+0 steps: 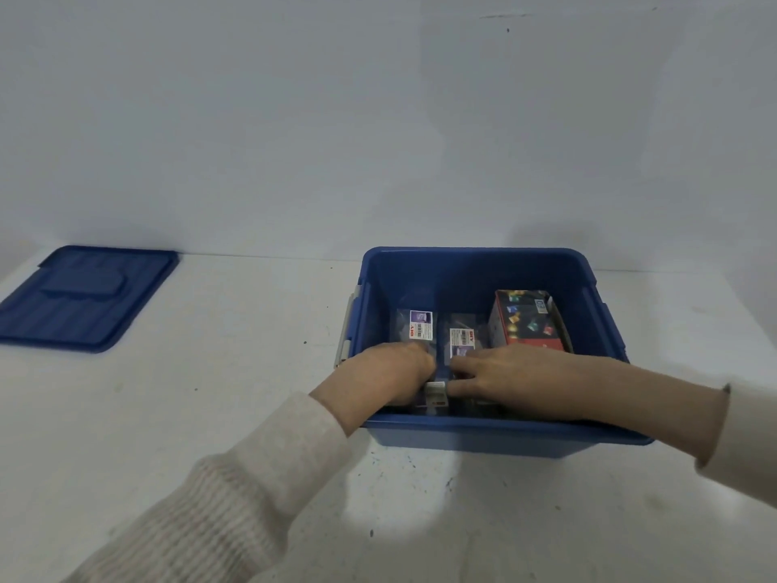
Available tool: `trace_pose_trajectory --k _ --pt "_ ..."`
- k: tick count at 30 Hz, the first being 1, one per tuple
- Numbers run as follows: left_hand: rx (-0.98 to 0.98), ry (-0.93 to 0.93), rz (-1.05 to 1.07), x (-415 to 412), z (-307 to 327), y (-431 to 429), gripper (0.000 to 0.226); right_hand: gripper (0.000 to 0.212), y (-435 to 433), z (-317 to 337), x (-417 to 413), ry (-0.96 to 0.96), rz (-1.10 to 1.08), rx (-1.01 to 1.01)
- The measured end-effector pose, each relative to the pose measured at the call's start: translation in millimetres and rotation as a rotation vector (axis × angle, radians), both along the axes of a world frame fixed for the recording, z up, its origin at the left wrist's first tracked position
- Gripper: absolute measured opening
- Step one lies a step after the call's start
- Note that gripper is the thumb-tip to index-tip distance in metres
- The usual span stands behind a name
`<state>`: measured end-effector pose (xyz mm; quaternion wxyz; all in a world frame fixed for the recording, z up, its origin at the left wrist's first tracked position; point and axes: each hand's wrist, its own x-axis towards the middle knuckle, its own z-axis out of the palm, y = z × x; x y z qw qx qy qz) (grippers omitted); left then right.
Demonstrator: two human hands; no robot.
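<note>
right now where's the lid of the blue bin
In the head view the blue lid lies flat on the white table, far left, apart from the blue bin.

Left grip point(384, 372) curls downward, right grip point(508, 374) lies flat, fingertips nearly meeting.
</note>
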<state>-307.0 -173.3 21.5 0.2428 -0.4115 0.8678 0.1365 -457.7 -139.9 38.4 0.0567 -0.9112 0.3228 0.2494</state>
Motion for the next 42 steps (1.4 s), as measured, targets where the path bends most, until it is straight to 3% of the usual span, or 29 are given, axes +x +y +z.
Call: trace_pose_trajectory --k 3,6,9,11,13,16,20,25,31,35,42 --pt "0.016 -0.031 0.013 -1.8 6.1 2.9 0.039 0.052 -1.4 -0.8 2.7 -0.014 -0.032 -0.007" --pt "-0.016 0.048 0.047 2.0 19.7 4.6 0.036 0.046 -2.8 8.8 1.9 -0.118 -0.196 0.101" --pt "-0.184 0.341 0.177 21.5 40.3 -5.8 0.031 0.034 -5.2 17.8 19.1 -0.571 -0.548 0.305" --pt "-0.295 0.633 0.321 42.7 52.0 -14.7 0.033 0.056 -7.6 17.4 43.3 -0.778 -0.825 0.542" --pt "-0.374 0.852 0.471 66.9 56.1 -23.5 0.033 0.07 -9.2 11.0 71.3 -0.841 -0.986 0.679" --pt "-0.424 0.953 0.653 110.0 44.1 -38.6 0.025 0.074 -14.2 9.2 108.0 -0.779 -0.962 0.569" --pt "-0.402 0.829 0.823 178.2 14.8 -60.8 0.029 0.074 -19.0 10.1 159.0 -0.858 -1.035 0.656" --pt "-0.406 0.517 0.908 270.1 -10.3 -83.8 0.05 0.072 -27.1 8.8 238.0 -0.92 -1.084 0.662" --pt "-0.354 0.144 0.922 351.1 -33.3 -99.4 0.041 0.077 -36.6 5.0 323.0 -0.938 -1.124 0.662" --pt "-0.42 0.028 0.829 371.2 -44.0 -103.1 0.033 0.078 -40.9 6.7 356.0 -0.956 -1.143 0.639" --pt "-0.532 -0.018 0.649 369.7 -38.2 -106.9 0.032 0.07 -40.9 11.9 362.3 -0.952 -1.188 0.62"
